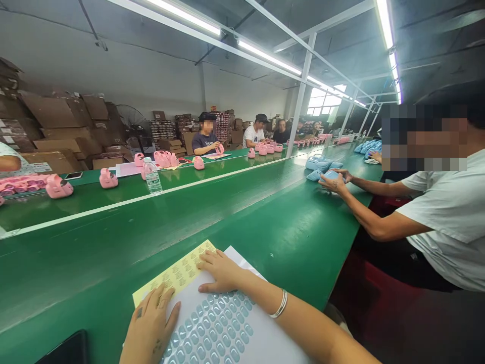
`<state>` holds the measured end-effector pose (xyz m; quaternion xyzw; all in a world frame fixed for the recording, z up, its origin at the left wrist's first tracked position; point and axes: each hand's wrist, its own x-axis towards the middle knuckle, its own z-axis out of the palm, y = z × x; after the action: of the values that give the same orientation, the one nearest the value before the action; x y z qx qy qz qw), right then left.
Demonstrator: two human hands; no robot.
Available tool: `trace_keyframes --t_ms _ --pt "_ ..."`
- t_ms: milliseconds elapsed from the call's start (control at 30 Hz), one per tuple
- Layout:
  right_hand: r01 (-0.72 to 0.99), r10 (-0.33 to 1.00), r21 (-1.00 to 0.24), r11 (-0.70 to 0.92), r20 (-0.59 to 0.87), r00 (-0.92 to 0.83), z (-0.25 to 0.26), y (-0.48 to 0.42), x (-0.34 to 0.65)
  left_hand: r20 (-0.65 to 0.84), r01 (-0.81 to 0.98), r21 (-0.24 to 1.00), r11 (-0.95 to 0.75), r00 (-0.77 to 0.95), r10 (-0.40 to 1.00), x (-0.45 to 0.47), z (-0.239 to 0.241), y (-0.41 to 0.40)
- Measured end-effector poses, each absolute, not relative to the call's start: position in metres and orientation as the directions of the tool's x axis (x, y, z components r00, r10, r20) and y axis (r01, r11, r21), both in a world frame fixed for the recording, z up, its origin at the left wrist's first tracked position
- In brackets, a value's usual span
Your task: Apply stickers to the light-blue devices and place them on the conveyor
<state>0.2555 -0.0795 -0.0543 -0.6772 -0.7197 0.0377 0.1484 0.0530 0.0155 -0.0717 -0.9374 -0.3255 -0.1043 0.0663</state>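
Note:
Both of my hands lie on sheets spread over the green table. My left hand (pixel 151 321) rests flat, fingers out, across the lower left edge of a yellow sheet of printed labels (pixel 182 270). Further right, my right hand (pixel 220 270) touches the same yellow sheet with its fingertips, fingers stretched and a silver bangle on the wrist. Between and below the hands is a white sheet (pixel 273 328) carrying rows of clear bluish oval stickers (pixel 212 328). It overlaps the yellow sheet. Neither hand grips anything.
A black phone-like object (pixel 64 349) lies at lower left. Beyond a pale strip stand a water bottle (pixel 153 178) and several pink toy-like pieces (pixel 108 178). At right, a co-worker's hands (pixel 335 181) hold a blue piece near other blue pieces (pixel 318 163). A post (pixel 301 111) rises from the table.

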Motion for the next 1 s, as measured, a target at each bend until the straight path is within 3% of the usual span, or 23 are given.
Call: trace_keyframes --t_ms 1000 --pt "0.965 0.987 -0.255 0.067 0.158 -0.027 -0.057 -0.078 0.256 0.243 0.568 -0.016 -0.823 0.800 0.548 0.047 -0.082 0.024"
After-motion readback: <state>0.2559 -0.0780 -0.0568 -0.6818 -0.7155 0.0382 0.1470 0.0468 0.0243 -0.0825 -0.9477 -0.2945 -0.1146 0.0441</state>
